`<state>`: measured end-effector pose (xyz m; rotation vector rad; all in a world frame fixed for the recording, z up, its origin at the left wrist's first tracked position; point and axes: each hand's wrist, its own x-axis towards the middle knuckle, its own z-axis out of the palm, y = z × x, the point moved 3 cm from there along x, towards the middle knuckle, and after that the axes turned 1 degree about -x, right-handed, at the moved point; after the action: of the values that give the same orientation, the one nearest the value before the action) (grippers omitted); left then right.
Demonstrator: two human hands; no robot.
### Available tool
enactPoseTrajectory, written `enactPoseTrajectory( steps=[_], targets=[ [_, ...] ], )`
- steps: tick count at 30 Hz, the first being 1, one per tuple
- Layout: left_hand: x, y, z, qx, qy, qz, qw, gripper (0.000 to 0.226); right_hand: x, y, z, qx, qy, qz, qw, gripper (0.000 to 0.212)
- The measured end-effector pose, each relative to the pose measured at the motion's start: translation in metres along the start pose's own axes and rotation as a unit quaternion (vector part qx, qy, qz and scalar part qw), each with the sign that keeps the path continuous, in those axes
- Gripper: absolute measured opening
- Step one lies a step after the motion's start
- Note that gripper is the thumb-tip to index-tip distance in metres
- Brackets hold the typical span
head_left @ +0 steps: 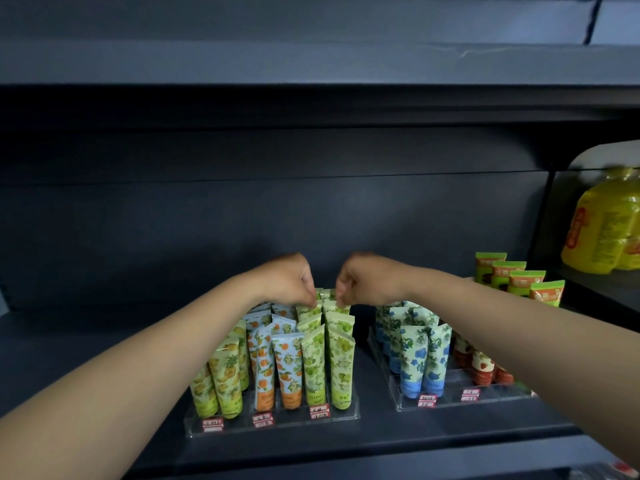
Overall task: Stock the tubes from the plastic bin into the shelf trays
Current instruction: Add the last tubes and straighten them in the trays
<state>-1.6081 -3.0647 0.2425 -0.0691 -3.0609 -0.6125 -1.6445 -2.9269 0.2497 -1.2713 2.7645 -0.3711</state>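
Both hands are at the far end of the left tray [194, 429], the left hand [289, 280] and right hand [363, 280] each pinching the top of a green tube [341, 368] in the right-hand rows. These tubes stand tightly packed, so a hard push could topple the near ones forward off the shelf [381, 441]. The plastic bin is out of view.

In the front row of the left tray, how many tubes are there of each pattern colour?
Yellow tubes: 2
Orange tubes: 2
Green tubes: 2
Total: 6
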Motion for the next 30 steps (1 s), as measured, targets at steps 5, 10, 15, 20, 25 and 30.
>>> enactPoseTrajectory(
  steps=[5,10,15,20,25,30],
  targets=[
    [-0.001,0.002,0.002,-0.015,0.010,0.016,1.000,0.009,-0.002,0.002,-0.001,0.014,-0.004,0.000,1.000,0.011],
    [-0.004,0.003,0.002,-0.032,0.006,0.012,0.999,0.007,-0.002,0.002,0.001,0.020,-0.001,0.004,1.000,0.011],
    [-0.010,0.004,-0.004,-0.026,0.003,0.009,1.000,0.013,-0.007,-0.001,-0.007,0.028,0.030,-0.002,0.999,0.013],
    [-0.023,0.004,-0.011,-0.051,0.023,0.011,0.998,0.007,-0.019,-0.007,-0.006,0.052,0.022,-0.018,0.998,0.009],
    [-0.034,0.007,-0.006,-0.045,-0.024,0.006,0.999,0.013,-0.023,-0.011,0.000,0.023,-0.004,-0.014,1.000,0.011],
    [-0.032,0.011,-0.002,-0.039,-0.019,-0.007,0.999,0.010,-0.027,-0.011,0.003,0.020,0.006,-0.003,1.000,0.010]
  ],
)
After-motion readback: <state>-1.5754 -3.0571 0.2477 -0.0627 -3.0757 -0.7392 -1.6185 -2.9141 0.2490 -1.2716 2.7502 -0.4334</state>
